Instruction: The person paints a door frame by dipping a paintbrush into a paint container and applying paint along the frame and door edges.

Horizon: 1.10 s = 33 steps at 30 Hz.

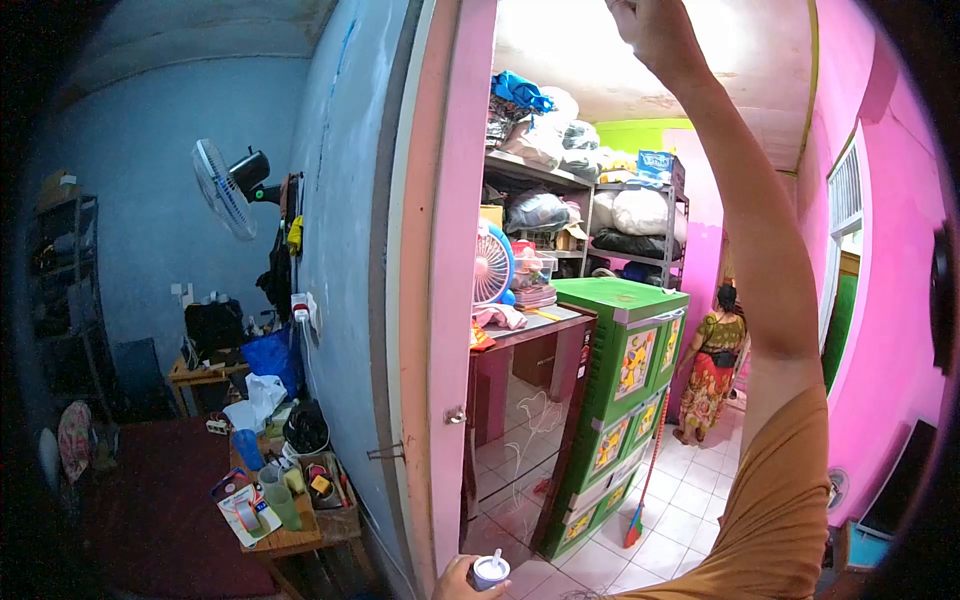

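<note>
Single head-worn view, facing forward at a door frame [423, 300] close ahead. Wide field spans a blue wall [200, 110] at left to a pink wall [895, 280] at right; wearer's right arm [755, 210] rises near the lens.

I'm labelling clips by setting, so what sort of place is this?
Probably a home, with clutter suggesting lived-in rooms: a wall fan, a green drawer cabinet and metal shelves piled with stuffed bags. A small storeroom or shop can't be ruled out.

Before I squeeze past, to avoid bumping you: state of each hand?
Left hand: holding a small cup.
Right hand: raised, partly out of frame; its grip cannot be told.
</note>
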Motion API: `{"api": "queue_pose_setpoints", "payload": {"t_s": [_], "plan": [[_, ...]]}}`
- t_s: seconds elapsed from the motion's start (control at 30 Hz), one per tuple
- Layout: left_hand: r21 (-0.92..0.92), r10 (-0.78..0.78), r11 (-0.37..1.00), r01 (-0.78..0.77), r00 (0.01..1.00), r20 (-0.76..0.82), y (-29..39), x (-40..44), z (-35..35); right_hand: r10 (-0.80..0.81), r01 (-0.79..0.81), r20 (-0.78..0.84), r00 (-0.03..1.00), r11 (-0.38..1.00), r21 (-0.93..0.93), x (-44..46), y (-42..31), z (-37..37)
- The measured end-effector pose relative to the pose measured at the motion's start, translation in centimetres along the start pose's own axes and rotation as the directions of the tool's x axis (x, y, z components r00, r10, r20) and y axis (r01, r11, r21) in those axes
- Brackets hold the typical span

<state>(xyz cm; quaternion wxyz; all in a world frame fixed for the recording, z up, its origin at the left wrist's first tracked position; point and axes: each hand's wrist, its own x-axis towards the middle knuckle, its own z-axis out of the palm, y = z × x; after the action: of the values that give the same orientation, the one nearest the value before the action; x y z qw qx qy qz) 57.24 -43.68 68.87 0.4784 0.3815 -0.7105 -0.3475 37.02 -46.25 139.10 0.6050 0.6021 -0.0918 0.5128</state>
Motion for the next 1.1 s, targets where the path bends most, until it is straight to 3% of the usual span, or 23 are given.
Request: {"api": "queue_pose_setpoints", "payload": {"t_s": [0.13, 0.23, 0.3, 0.37, 0.43, 0.5, 0.53, 0.63, 0.8, 0.9, 1.0, 1.1], "plan": [[-0.014, 0.078, 0.997, -0.078, 0.997, -0.019, 0.8, 0.1, 0.2, -0.108, 0.122, 0.104, 0.989, 0.982, -0.147, 0.7, 1.8, -0.3], [0.000, 0.072, 0.997, -0.072, 0.997, -0.008, 1.3, 0.3, 0.3, -0.148, 0.153, 0.041, 0.988, 0.973, -0.170, 1.7, 3.0, -0.8], [0.007, 0.038, 0.999, -0.038, 0.999, 0.013, 1.4, 0.4, 0.4, -0.140, 0.116, -0.058, 0.988, 0.944, -0.308, 2.4, 4.4, -1.5], [0.038, 0.022, 0.999, -0.023, 1.000, 0.011, 1.2, 0.4, 0.7, -0.193, 0.158, -0.030, 0.981, 0.875, -0.457, 2.9, 6.0, -3.1], [0.030, 0.038, 0.999, -0.038, 0.999, 0.014, 1.8, 0.4, 0.6, -0.094, 0.030, -0.134, 0.987, 0.908, -0.417, 2.2, 4.9, -4.1], [0.019, 0.054, 0.998, -0.054, 0.998, 0.013, 1.5, 0.5, 0.8, -0.141, 0.090, -0.090, 0.986, 0.901, -0.423, 1.5, 4.3, -4.1], [0.022, 0.066, 0.998, -0.067, 0.998, 0.012, 0.7, 0.5, 1.2, -0.100, 0.085, -0.058, 0.993, 0.970, -0.227, 0.5, 1.5, -4.4], [0.016, 0.062, 0.998, -0.062, 0.998, 0.023, 2.1, 0.6, 0.7, -0.140, 0.154, 0.089, 0.986, 0.971, -0.185, -0.1, 0.8, -2.4], [-0.017, 0.050, 0.999, -0.050, 0.999, -0.001, 3.3, 0.5, 0.6, -0.214, 0.225, 0.071, 0.974, 0.935, -0.273, 1.3, 2.0, -1.4], [-0.016, 0.056, 0.998, -0.056, 0.998, -0.007, 3.2, 0.5, 0.7, -0.282, 0.263, 0.022, 0.959, 0.860, -0.436, 2.5, 4.3, -3.2], [-0.020, 0.059, 0.998, -0.059, 0.998, -0.001, 2.7, 0.6, 0.6, -0.085, 0.054, -0.043, 0.995, 0.874, -0.482, 2.4, 2.6, -6.4], [-0.011, 0.074, 0.997, -0.074, 0.997, 0.001, 2.8, 0.5, 0.4, -0.032, 0.039, 0.022, 0.999, 0.842, -0.539, 2.7, 3.5, -6.1]]}}
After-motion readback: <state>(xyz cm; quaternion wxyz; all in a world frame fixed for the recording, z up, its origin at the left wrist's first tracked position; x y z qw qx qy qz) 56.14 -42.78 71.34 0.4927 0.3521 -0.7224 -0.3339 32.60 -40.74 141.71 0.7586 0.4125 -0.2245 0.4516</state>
